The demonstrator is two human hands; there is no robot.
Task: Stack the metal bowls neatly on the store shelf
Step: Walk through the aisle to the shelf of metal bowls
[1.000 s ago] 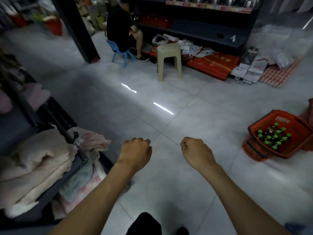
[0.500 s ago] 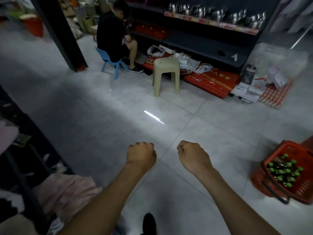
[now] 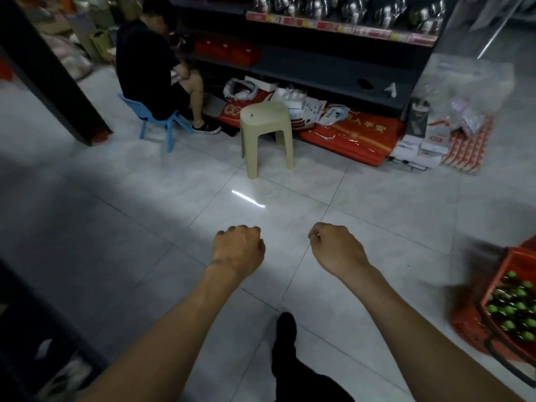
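Shiny metal bowls (image 3: 345, 8) stand in a row on the dark store shelf (image 3: 342, 30) at the far top of the view, across the tiled floor from me. My left hand (image 3: 237, 249) is held out in front of me as a fist, fingers curled, holding nothing. My right hand (image 3: 338, 248) is beside it, also curled into a fist and holding nothing. Both hands are over the floor, far from the shelf.
A beige plastic stool (image 3: 265, 134) stands on the floor before the shelf. A person (image 3: 150, 68) sits on a blue chair (image 3: 153, 120) at the shelf's left end. Red packages (image 3: 356, 137) and boxes lie at the shelf's foot. An orange basket of bottles (image 3: 510, 303) sits at right.
The view has moved forward toward the shelf; the stool, the seated person and the bowls are closer. The clothes rack on the left has slid out of view. Both hands stay curled.
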